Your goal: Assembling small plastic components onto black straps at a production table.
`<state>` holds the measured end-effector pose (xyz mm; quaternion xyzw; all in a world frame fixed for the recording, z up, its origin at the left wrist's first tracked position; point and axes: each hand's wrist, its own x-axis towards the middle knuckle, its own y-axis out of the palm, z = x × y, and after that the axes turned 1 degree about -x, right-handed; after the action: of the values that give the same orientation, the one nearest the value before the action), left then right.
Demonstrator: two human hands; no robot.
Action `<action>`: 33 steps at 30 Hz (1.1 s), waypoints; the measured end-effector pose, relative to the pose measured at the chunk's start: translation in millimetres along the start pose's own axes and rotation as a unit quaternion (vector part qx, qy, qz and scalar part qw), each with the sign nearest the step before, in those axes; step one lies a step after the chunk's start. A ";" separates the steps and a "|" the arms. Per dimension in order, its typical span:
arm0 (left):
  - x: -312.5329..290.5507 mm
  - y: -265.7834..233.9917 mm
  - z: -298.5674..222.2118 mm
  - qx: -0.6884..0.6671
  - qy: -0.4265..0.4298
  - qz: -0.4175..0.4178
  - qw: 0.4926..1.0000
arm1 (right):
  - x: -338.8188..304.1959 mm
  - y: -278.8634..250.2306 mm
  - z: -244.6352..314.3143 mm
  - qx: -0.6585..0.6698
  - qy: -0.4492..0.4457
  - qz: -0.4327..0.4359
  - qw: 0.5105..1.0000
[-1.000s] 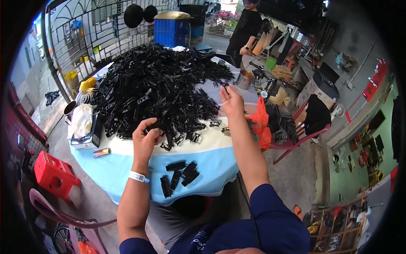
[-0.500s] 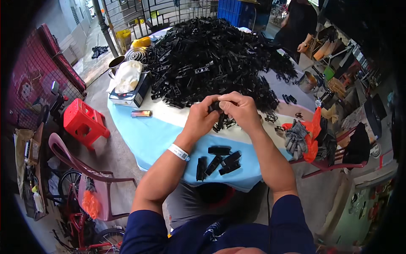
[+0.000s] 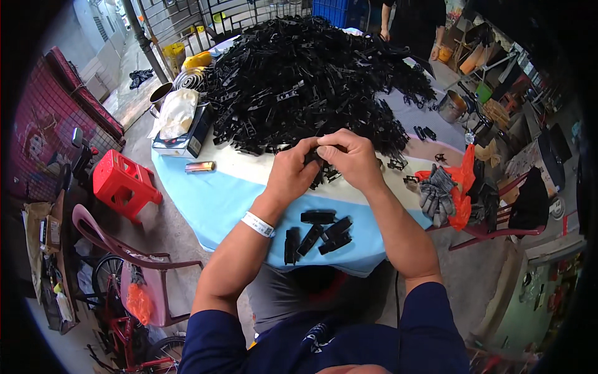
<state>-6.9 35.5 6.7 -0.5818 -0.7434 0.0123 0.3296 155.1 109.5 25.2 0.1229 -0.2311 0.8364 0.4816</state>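
A round table [image 3: 205, 199] with a light blue and cream cover carries a large heap of black plastic parts [image 3: 311, 68] that spreads across most of its far half. At the table's left edge lies an open dark box [image 3: 187, 134] with a crumpled pale cloth or bag [image 3: 176, 111] resting on top of it; what else the box holds cannot be told. A metal pot [image 3: 161, 96] stands just behind the box, and a second metal pot [image 3: 450, 107] stands at the right edge; their contents are not visible. A red plastic stool [image 3: 124, 185] stands on the floor to the left of the table. Grey gloves [image 3: 436, 192] lie on orange plastic at the right edge. Five or so finished black pieces [image 3: 319, 232] lie grouped on the near blue edge, below the hands. The left hand [image 3: 293, 171] and right hand [image 3: 350, 157] meet above the near rim of the heap, fingers curled inward and pinched together on one small black part [image 3: 313, 156], mostly hidden between the fingertips. The left wrist bears a white band [image 3: 257, 224].
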 end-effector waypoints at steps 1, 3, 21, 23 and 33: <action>-1.1 0.6 0.1 0.018 0.026 -0.010 0.999 | 0.2 0.9 -0.8 0.003 -0.012 0.001 1.000; -5.1 -0.1 -2.5 0.048 0.029 -0.012 0.998 | -3.7 3.6 2.3 0.006 -0.020 0.001 1.000; 2.0 -5.9 -1.0 -0.275 -0.023 -0.018 0.961 | 6.7 -11.5 -7.2 0.140 0.088 0.065 0.984; 1.0 -8.8 -5.9 -0.259 -0.030 -0.010 0.965 | 6.9 -9.8 -7.3 0.161 0.078 0.070 0.981; -3.2 -18.1 -1.5 -0.261 -0.109 0.066 0.957 | -1.5 -12.5 5.0 0.199 0.100 0.117 0.968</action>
<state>-21.3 26.3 13.7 -0.6905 -0.7121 -0.0971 0.0822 166.5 111.3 32.1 0.1043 -0.0236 0.9241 0.3668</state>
